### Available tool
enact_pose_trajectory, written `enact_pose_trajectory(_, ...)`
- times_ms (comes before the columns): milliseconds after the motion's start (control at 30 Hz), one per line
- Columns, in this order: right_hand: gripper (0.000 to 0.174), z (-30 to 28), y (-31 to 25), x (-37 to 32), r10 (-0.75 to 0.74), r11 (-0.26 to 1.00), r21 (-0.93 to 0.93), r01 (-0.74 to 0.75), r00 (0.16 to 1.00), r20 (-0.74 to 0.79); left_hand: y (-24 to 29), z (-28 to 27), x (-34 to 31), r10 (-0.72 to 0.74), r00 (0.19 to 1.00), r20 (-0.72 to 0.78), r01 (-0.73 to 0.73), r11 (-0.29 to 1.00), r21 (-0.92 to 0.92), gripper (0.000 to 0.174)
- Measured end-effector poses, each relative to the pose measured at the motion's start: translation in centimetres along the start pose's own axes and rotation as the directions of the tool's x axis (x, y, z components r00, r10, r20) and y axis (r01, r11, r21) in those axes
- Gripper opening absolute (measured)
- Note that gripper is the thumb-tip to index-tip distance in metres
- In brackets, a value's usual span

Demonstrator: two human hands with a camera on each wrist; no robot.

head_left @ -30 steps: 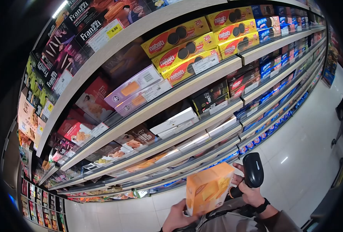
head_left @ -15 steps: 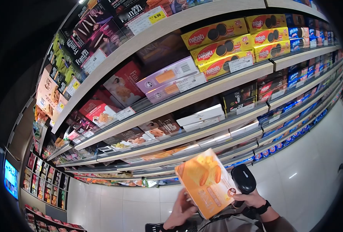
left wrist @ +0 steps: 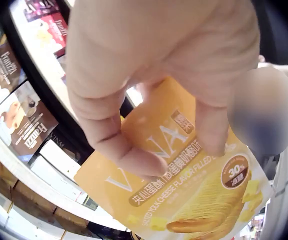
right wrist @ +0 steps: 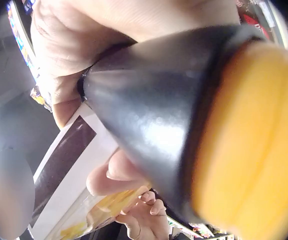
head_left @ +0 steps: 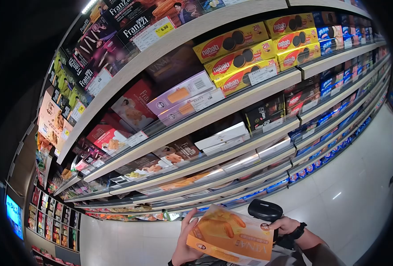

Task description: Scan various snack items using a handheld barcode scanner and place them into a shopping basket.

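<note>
An orange and yellow VINA biscuit box (head_left: pixel 227 228) is held low in front of me, its picture face up and a narrow printed side toward me. My left hand (head_left: pixel 185 244) grips the box at its left end; in the left wrist view, bent fingers (left wrist: pixel 134 160) press on the front print. My right hand (head_left: pixel 286 226) holds a black handheld scanner (head_left: pixel 263 210), with the thumb by the box's right corner. In the right wrist view, the scanner's orange-ended handle (right wrist: pixel 149 115) fills the middle, and a white box side with a dark stripe (right wrist: pixel 64 170) lies beside it.
Tiered shelves cross the view, with yellow nabati boxes (head_left: pixel 234 44), a lilac box (head_left: pixel 178 94) and a white box (head_left: pixel 223 137). Pale tiled floor (head_left: pixel 329 195) lies at the right. A lit screen (head_left: pixel 13 210) and another rack (head_left: pixel 56 217) stand at the left.
The box has turned and tipped, so a narrow printed side now faces me below the picture face. My left hand has moved left and up along it. The scanner has shifted slightly left and down.
</note>
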State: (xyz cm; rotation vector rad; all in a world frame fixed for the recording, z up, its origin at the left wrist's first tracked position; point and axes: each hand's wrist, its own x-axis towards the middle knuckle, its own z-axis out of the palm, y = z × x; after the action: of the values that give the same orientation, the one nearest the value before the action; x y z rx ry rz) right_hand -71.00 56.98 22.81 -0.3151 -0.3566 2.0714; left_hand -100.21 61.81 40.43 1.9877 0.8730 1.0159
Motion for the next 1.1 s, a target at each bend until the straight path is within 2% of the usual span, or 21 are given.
enact_pose_trajectory(33,0.063,-0.4,0.2,0.0,0.073,0.997,0.001,-0.073,0.997,-0.02,0.3,-0.3,-0.1,0.001,1.0,0.003,-0.001,1.0,-0.004,0.084)
enact_pose_trajectory(100,0.06,1.5,-0.1,0.1,0.038,0.998,-0.049,-0.039,0.999,-0.033,0.8,-1.5,-0.4,0.034,0.985,0.167,-0.061,0.985,0.161,0.076)
enact_pose_trajectory(133,0.06,1.3,-0.1,0.2,0.049,0.997,-0.053,-0.049,0.999,0.001,1.0,-1.4,-0.5,0.038,0.98,0.194,-0.054,0.995,0.078,0.062)
enact_pose_trajectory(167,0.06,1.2,-0.1,0.3,0.061,0.997,-0.058,-0.059,0.998,0.036,1.2,-1.5,-0.5,0.036,0.981,0.19,-0.052,0.995,0.08,0.062)
enact_pose_trajectory(200,0.047,1.5,0.0,0.8,0.058,0.992,-0.115,-0.056,0.998,0.013,1.4,-1.9,-0.4,0.026,0.983,0.183,-0.049,0.991,0.121,0.055)
enact_pose_trajectory(233,0.047,2.0,-0.1,1.2,0.063,0.991,-0.116,-0.061,0.998,0.014,1.6,-2.4,-0.3,0.016,0.984,0.175,-0.045,0.986,0.163,0.048)
enact_pose_trajectory(267,0.04,2.7,-0.4,1.5,0.108,0.924,-0.348,-0.159,0.981,-0.16,1.2,-3.2,-0.1,-0.057,0.989,0.134,0.025,0.974,0.226,0.041)
enact_pose_trajectory(300,0.035,3.3,-0.6,1.9,0.106,0.794,-0.539,-0.282,0.937,-0.334,0.2,-4.1,0.3,-0.072,0.996,0.055,0.054,0.961,0.272,0.042)
enact_pose_trajectory(333,0.041,4.0,-0.8,2.1,0.011,0.638,-0.712,-0.294,0.928,-0.373,-1.6,-5.3,0.7,-0.103,0.995,0.015,0.094,0.946,0.31,0.042)
enact_pose_trajectory(367,0.041,4.2,-0.7,1.8,0.016,0.639,-0.712,-0.292,0.93,-0.367,-3.5,-6.8,1.1,-0.133,0.991,-0.025,0.134,0.927,0.351,0.041)
enact_pose_trajectory(400,0.045,4.3,-0.7,1.1,-0.041,0.457,-0.88,-0.129,0.985,-0.166,-5.2,-8.3,1.3,-0.184,0.982,-0.041,0.188,0.931,0.313,0.041)
enact_pose_trajectory(433,0.048,4.6,-0.7,0.4,-0.052,0.248,-0.967,0.063,0.997,0.051,-6.6,-9.4,1.3,-0.235,0.97,-0.055,0.241,0.931,0.274,0.041)
enact_pose_trajectory(467,0.052,7.0,-0.7,-0.3,0.064,0.335,-0.94,0.056,0.995,0.082,-7.1,-10.3,1.3,-0.362,0.93,-0.065,0.365,0.93,0.041,0.044)
enact_pose_trajectory(500,0.053,8.1,-1.1,-0.6,0.213,0.175,-0.984,0.041,0.974,0.079,-8.6,-11.6,1.8,-0.388,0.919,-0.064,0.393,0.915,0.089,0.047)
enact_pose_trajectory(567,0.055,9.8,-0.9,-0.9,0.338,0.161,-0.987,0.026,0.938,0.08,-9.8,-13.5,2.0,-0.428,0.902,-0.057,0.431,0.888,0.159,0.047)
enact_pose_trajectory(600,0.038,10.2,-0.3,-1.3,0.217,0.256,-0.96,0.116,0.961,0.173,-10.1,-13.9,1.9,-0.429,0.902,-0.049,0.431,0.888,0.159,0.047)
enact_pose_trajectory(700,0.039,10.5,-0.6,-1.2,0.234,0.261,-0.958,0.12,0.955,0.184,-11.0,-14.7,1.3,-0.442,0.895,-0.069,0.447,0.884,0.137,0.047)
enact_pose_trajectory(733,0.048,10.0,-1.1,-0.8,0.342,0.171,-0.984,0.051,0.934,0.108,-11.2,-14.8,1.1,-0.44,0.895,-0.078,0.446,0.889,0.105,0.046)
enact_pose_trajectory(1100,0.04,8.6,-1.2,-0.4,0.205,0.163,-0.98,0.115,0.968,0.148,-12.2,-13.7,1.9,-0.369,0.925,-0.086,0.374,0.926,0.047,0.051)
